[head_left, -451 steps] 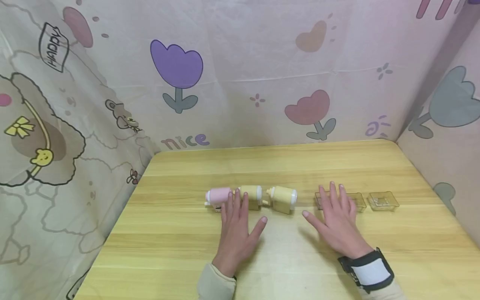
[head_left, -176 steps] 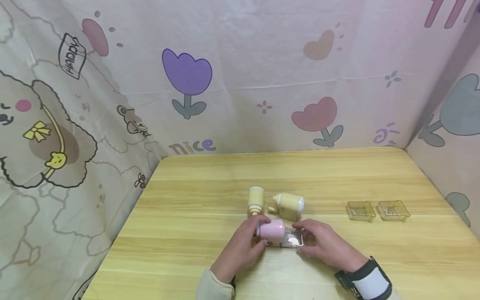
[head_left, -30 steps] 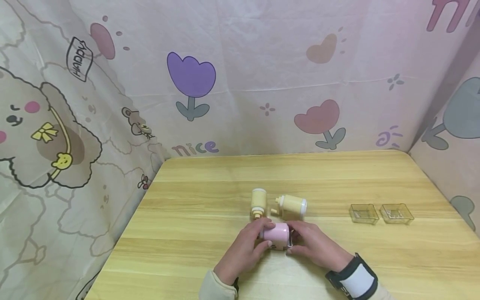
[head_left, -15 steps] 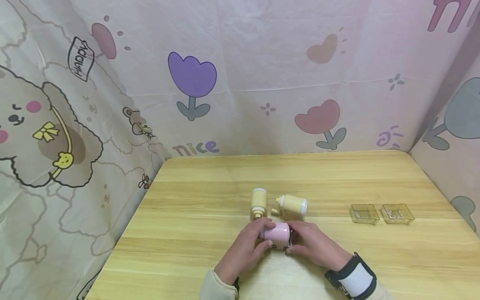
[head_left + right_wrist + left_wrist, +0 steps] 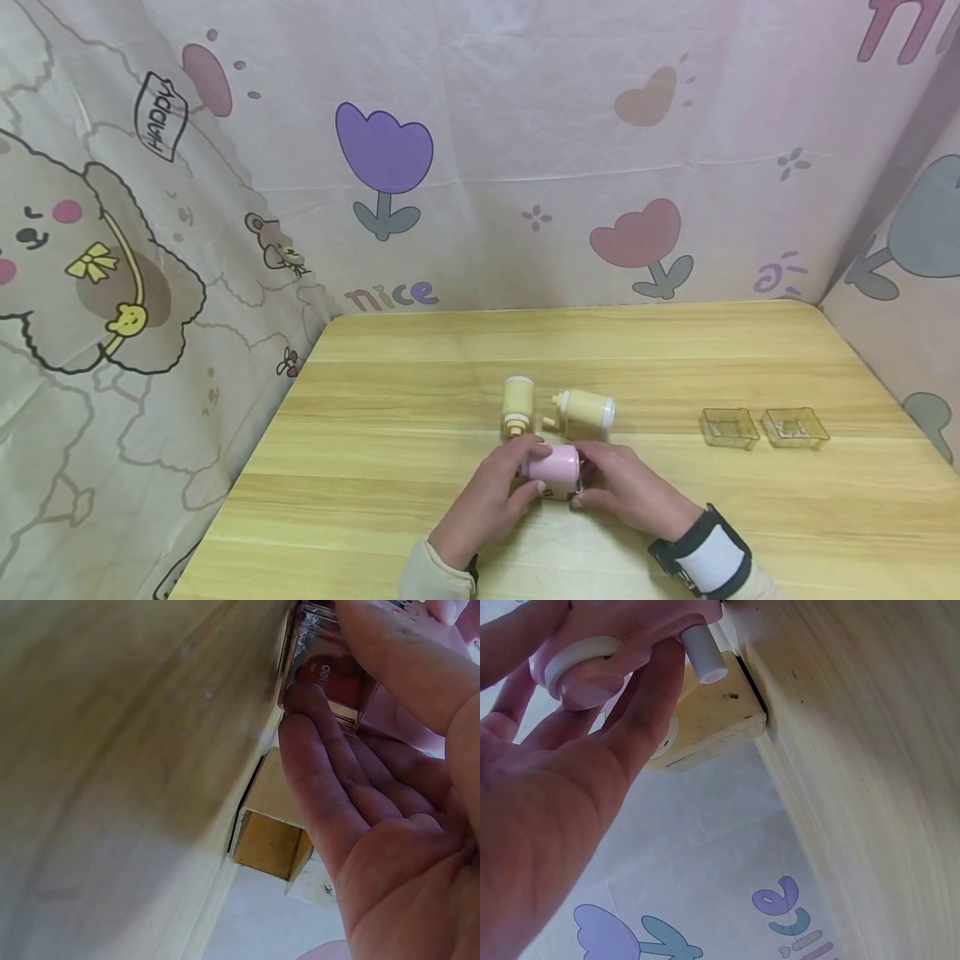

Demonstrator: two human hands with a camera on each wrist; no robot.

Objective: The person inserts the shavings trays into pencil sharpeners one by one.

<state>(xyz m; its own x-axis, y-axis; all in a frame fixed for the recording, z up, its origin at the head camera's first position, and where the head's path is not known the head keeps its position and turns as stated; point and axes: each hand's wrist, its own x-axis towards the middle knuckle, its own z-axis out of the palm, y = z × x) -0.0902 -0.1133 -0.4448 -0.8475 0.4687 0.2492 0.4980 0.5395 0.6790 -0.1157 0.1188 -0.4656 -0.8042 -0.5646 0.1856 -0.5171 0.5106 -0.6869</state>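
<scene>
A pink crank pencil sharpener (image 5: 553,468) lies between both hands near the table's front. My left hand (image 5: 491,493) grips its crank end, fingers and thumb on opposite sides. In the left wrist view, the crank's white knob (image 5: 706,658) sticks out past the fingers. My right hand (image 5: 630,485) pinches the end of a clear shavings drawer (image 5: 321,646) at the sharpener's other end. Most of that drawer sits inside the body. Behind the hands lie two yellow pencil sharpeners (image 5: 518,397), one pointing forward and the other yellow sharpener (image 5: 588,409) lying sideways, its drawer slot (image 5: 268,844) empty.
Two yellow see-through drawers, a left drawer (image 5: 729,439) and a right drawer (image 5: 798,440), stand side by side on the right of the wooden table (image 5: 420,358). Printed cloth (image 5: 480,242) hangs behind the table and along its sides.
Fifteen seconds ago both hands lay spread over sharpeners and drawers. Since then the pink sharpener came forward, and the clear drawer slid left into it. Over the last second the hands hardly moved.
</scene>
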